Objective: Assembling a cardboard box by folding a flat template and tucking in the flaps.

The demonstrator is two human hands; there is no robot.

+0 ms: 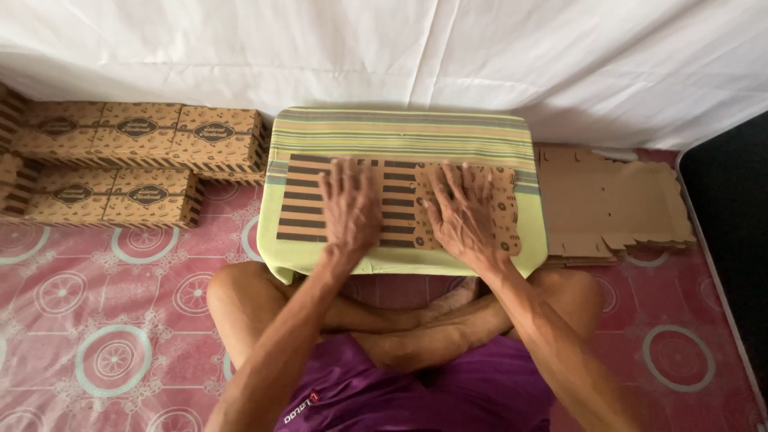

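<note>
- Far left, on the pink patterned mat [104,336]: finished boxes [136,152], brown w/ dark stripes along the edges and an oval label on top, lined up in two rows against the white cloth backdrop [384,48]. At least five show; more may run off the frame edge. So a good batch looks done.
- Centre: low counter [400,132] covered w/ striped yellow-green cloth, set over the person's crossed legs.
- On the counter: one flat box blank [392,210], printed side up, striped panels to the left, patterned panel to the right. Lies fully flat, no wall raised, so I'd say this piece is at the very start.
- Left hand [350,210]: fingers spread, palm pressed flat on the blank's striped part. Grip is unclenched, nothing held, just pressing down.
- Right hand [464,216]: same pose, fingers splayed on the patterned part just beside the left hand, not touching it. Nothing clasped here either.
- Right of the counter, touching its edge: stack of unfolded blanks [612,208], plain brown side up, tabs sticking out, lying on the mat. Stack looks several sheets deep, can't count them, so plenty seems left to fold.
</note>
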